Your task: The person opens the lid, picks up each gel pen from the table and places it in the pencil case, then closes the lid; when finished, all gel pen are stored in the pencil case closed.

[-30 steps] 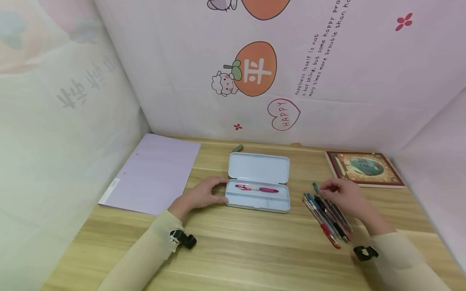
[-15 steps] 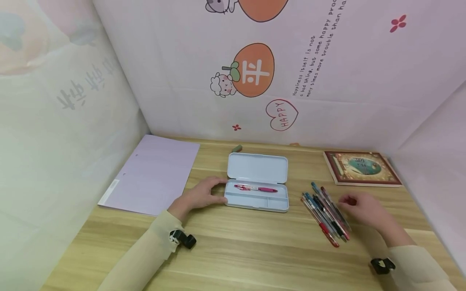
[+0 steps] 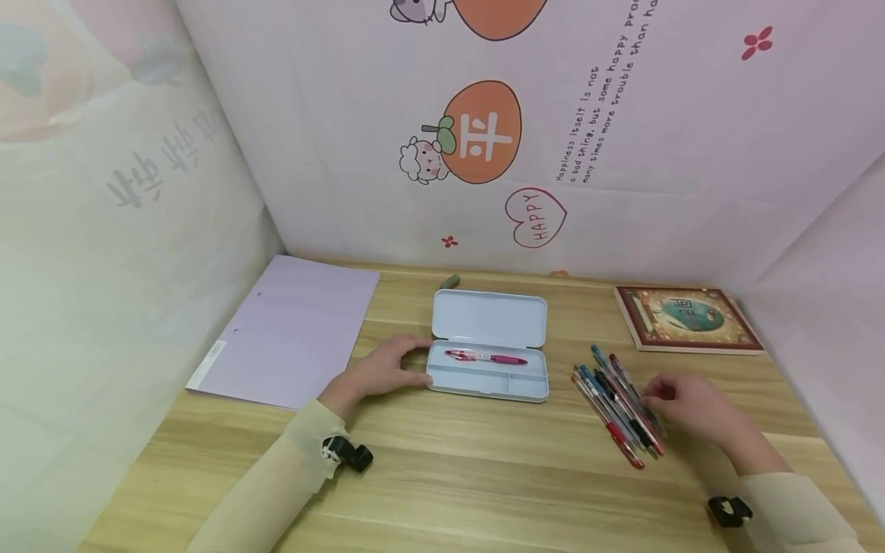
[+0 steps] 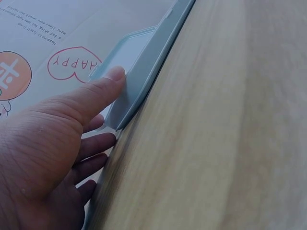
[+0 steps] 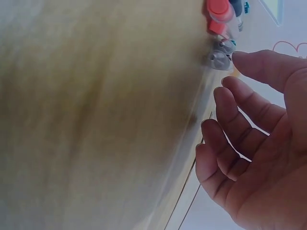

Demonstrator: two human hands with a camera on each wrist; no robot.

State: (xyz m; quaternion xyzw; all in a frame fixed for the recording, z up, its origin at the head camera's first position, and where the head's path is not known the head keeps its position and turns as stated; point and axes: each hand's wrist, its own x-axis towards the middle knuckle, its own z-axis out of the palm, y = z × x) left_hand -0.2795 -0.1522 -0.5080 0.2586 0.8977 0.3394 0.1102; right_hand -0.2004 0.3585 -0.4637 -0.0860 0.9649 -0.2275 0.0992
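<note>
My left hand (image 3: 383,369) holds the left end of an open light-blue pencil case (image 3: 489,319), thumb at the near corner and a finger at the far corner. In the left wrist view, the thumb (image 4: 103,91) lies against the case's end wall (image 4: 144,72). Inside the case's back compartment lies a pink pen (image 3: 486,358). To the right, several pens (image 3: 615,407) lie bunched on the table. My right hand (image 3: 698,407) is close beside their right side, fingers loosely bent. In the right wrist view, its thumb tip is right at a clear pen end (image 5: 220,60).
A lilac folder (image 3: 297,330) lies at the left on the wooden table (image 3: 442,476). At the back right lies a book (image 3: 691,319) with an ornate cover. Behind the case is a small green block (image 3: 451,282). Printed white sheeting (image 3: 332,153) encloses the back and sides.
My right hand has moved off the top of the pens, to the right and nearer to me, and now stays beside them. My left hand keeps its place at the pencil case.
</note>
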